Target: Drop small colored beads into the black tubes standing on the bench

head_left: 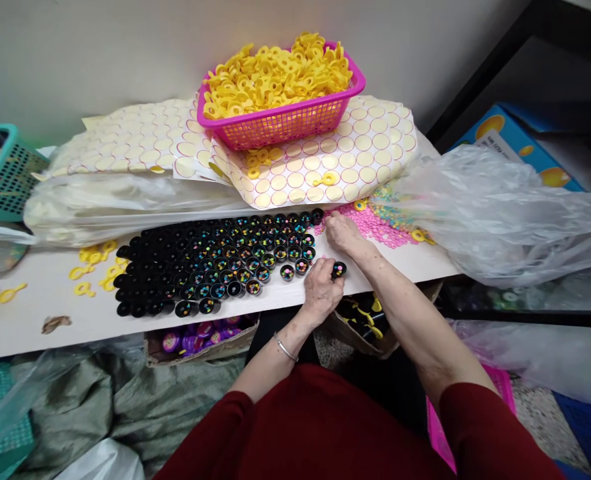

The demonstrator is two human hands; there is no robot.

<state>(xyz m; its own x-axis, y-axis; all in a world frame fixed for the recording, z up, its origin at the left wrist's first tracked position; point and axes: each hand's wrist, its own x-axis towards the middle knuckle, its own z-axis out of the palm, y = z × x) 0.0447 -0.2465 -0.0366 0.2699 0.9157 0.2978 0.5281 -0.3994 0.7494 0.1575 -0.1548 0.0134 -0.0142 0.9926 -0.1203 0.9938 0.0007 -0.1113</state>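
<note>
A big block of small black cups [215, 263] covers the white table [70, 320]; those on the right side hold coloured beads. My left hand [322, 288] is closed round one black cup of beads [338, 269] at the block's right end, near the table's front edge. My right hand [341, 231] rests with bent fingers on a heap of pink and coloured beads [375, 223] just behind the cups; what its fingertips pinch is too small to see. A thin bangle [286, 348] is on my left wrist.
A pink basket [285, 123] of yellow plastic rings sits on dotted sticker sheets [325, 163] at the back. Loose yellow rings [92, 267] lie left. A teal basket [5, 177] stands far left, clear plastic bags [500, 213] right, boxes of parts [200, 337] under the table.
</note>
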